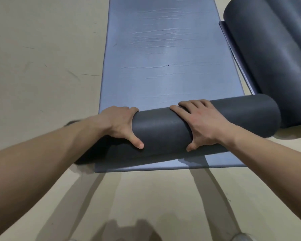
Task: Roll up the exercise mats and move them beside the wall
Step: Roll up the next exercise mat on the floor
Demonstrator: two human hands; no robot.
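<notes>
A blue-grey exercise mat [163, 54] lies flat on the floor, stretching away from me. A dark grey roll [163, 127] lies across the mat a little in from its near edge. My left hand [119, 124] grips the left part of the roll, fingers over the top and thumb on the near side. My right hand [198, 122] grips the right part the same way. A second mat [271, 54], rolled into a thick dark cylinder, lies at the right, partly out of view.
Beige floor [42, 58] with scuff marks spreads to the left and in front of me. The rolled second mat lies close to the right end of the roll I hold. Shadows of my arms fall on the floor below.
</notes>
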